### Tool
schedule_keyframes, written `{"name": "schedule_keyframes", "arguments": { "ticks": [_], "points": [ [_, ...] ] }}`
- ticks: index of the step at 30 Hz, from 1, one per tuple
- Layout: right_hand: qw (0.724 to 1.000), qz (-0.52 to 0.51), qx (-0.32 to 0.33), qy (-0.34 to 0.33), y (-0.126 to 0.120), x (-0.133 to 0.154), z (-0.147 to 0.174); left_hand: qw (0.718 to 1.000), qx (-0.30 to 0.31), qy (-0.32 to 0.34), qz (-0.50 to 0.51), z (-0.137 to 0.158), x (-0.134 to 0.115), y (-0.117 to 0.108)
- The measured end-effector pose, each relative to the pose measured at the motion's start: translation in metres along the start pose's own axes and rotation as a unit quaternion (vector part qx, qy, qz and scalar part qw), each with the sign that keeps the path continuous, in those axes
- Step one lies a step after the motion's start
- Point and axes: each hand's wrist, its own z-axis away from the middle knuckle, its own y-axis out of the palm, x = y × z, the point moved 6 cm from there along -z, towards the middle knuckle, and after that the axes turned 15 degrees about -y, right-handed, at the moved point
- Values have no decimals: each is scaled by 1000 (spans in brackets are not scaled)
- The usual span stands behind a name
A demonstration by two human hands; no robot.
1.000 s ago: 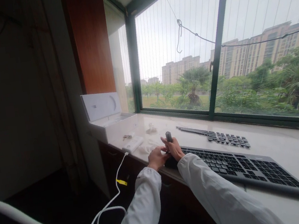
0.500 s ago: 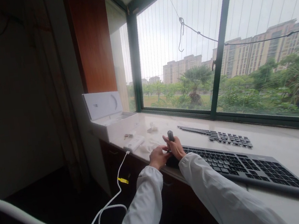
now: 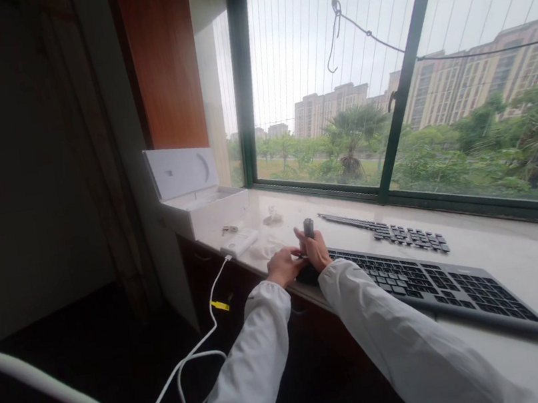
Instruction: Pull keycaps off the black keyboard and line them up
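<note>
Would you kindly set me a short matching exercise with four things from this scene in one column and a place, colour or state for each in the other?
Column one:
1. Tool
2. Box
3. Tag
4. Keycaps

Column two:
A. Yellow
B. Between the keyboard and the window
C. Upright in the right hand
D. Standing with its lid raised

Right pairs: 1-C, 2-D, 3-A, 4-B.

Left hand [image 3: 283, 266] beside curled right hand [image 3: 315, 250]
</note>
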Motion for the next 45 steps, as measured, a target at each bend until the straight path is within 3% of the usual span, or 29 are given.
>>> {"name": "schedule_keyframes", "arguments": {
  "ticks": [28,41,45],
  "points": [
    [1000,8,2,-5,0,10,2,999,27,14,11,-6,-1,2],
    [1000,10,-6,0,-2,7,2,993,67,72,63,-29,6,13],
    [1000,-9,-1,-30,2,15,5,991,85,81,63,-34,6,15]
  ]
}}
